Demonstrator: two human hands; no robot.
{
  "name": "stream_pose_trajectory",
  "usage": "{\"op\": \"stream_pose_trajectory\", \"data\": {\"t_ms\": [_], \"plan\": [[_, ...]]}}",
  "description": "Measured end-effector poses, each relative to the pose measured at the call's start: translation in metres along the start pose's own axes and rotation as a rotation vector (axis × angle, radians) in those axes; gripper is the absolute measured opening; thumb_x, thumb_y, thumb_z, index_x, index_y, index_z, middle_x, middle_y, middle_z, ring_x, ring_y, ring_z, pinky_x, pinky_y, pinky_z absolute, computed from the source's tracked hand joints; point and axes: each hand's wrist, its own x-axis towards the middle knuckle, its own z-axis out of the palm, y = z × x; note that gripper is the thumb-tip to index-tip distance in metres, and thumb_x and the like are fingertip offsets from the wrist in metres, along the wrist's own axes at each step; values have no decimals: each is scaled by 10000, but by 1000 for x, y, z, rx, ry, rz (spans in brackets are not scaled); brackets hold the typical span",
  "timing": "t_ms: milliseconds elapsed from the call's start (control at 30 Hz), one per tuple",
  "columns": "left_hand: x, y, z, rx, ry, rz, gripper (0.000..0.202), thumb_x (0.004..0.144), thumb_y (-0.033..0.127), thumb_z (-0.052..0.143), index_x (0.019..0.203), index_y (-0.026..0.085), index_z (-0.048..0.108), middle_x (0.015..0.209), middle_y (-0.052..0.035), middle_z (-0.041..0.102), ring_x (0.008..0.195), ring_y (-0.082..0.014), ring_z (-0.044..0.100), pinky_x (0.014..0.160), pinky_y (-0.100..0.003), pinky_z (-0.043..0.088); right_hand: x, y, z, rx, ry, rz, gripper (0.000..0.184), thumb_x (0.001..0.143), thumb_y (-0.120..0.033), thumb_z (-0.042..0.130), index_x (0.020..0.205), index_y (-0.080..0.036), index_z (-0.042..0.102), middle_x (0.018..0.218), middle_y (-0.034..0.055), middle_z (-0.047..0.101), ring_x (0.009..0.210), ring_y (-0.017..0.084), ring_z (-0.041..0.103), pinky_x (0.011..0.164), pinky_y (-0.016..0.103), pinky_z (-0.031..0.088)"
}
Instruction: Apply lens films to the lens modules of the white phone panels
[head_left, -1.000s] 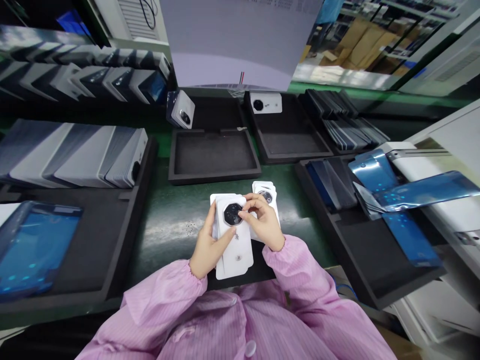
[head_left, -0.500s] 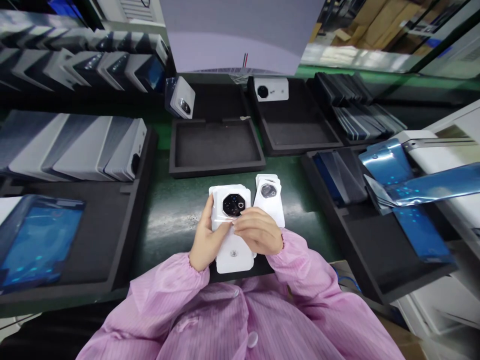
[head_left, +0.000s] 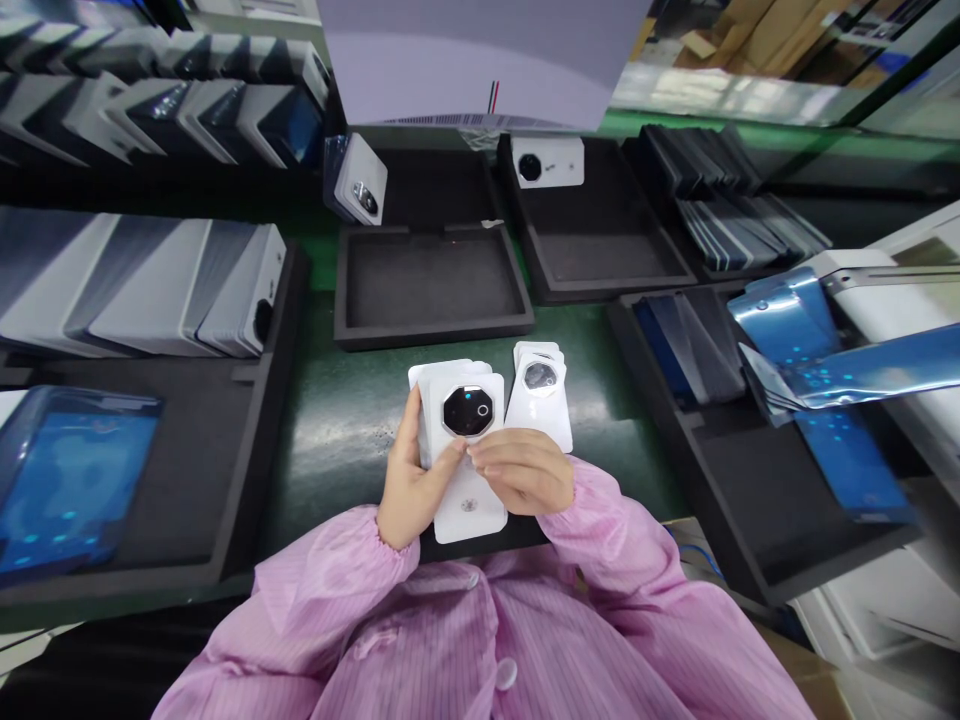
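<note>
In the head view, a stack of white phone back covers (head_left: 484, 505) is in front of my body, with a glossy black camera window (head_left: 466, 412) on the top one. My left hand (head_left: 409, 482) is closed around the stack's left side, its thumb lying on the top cover under the window. The fingers of my right hand (head_left: 529, 468) are pinched together at the lower edge of that window, near the left thumb; whether anything sits between them is hidden. Just right of the stack lies a smaller pile of white covers (head_left: 541, 412) with a clear-looking camera opening.
A black foam tray (head_left: 435, 335) stands beyond my hands, with another tray (head_left: 615, 285) behind it to the right, holding one white cover (head_left: 559, 162). Rows of covers (head_left: 150, 280) fill trays at left. Blue film sheets (head_left: 847, 450) hang over the right tray.
The top cover has shifted slightly, so the stack edges fan out more at upper left. My right hand has moved a little right and down. The camera view has tilted slightly.
</note>
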Motion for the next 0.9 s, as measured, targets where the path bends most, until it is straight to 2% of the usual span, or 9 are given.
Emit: {"op": "stream_pose_trajectory", "data": {"t_ms": [200,367,467,533,600,633,700,767,900], "plan": [[-1,-2,-1,-16,-24,-20,747,808,307,674,1462,280,313,1506,-74,386,1365,-261,391,1128,-388,325,3,1,-1,-89,44,-25,174,837,-108,600,984,-201,593,842,42,732,914,178,711,776,329,624],[-2,0,1,-76,-23,-61,758,800,290,679,1461,268,308,1467,-86,440,1288,-259,487,1039,-364,441,7,0,-2,-283,70,44,255,794,-58,613,998,-212,621,826,30,729,931,209,676,784,394,592],[-2,3,2,-157,-51,-122,761,805,296,679,1463,273,297,1439,-90,474,1214,-250,555,931,-326,522,8,0,-3,-420,70,224,407,786,-90,636,1164,-233,585,1063,75,699,1144,270,577,928,491,516],[-2,4,2,-217,-86,-174,769,802,304,686,1463,288,293,1435,-87,478,1181,-250,579,870,-313,553,9,0,-4,-423,28,403,569,800,-214,671,1331,-222,466,1336,131,547,1309,324,434,1043,576,405],[-2,4,2,-271,-126,-249,791,793,309,697,1465,304,280,1430,-84,485,1145,-252,604,827,-316,570,11,1,-6,-330,-49,560,688,813,-327,670,1414,-207,358,1474,159,381,1380,345,334,1098,605,321],[-2,4,3,-298,-145,-292,808,786,312,704,1468,309,271,1423,-84,493,1125,-254,615,815,-325,575,11,2,-7,-271,-78,618,674,820,-346,662,1409,-213,363,1486,155,361,1385,337,331,1107,593,313],[-1,4,3,-347,-166,-369,832,775,316,714,1472,307,261,1411,-90,507,1111,-261,623,823,-347,572,11,6,-11,-174,-69,699,531,821,-329,661,1310,-229,478,1444,133,421,1357,307,382,1110,546,332],[-1,4,4,-384,-149,-403,830,764,310,721,1467,290,280,1417,-90,501,1145,-263,602,869,-352,552,10,12,-19,-71,57,783,394,798,-306,684,1167,-230,566,1327,112,536,1266,280,490,1071,496,395],[3,5,3,-424,-88,-402,786,773,278,705,1455,288,314,1387,-70,535,1158,-246,592,898,-326,526,2,33,-53,147,526,972,346,770,-307,691,1081,-245,554,1020,36,669,908,197,662,836,374,544]]}}
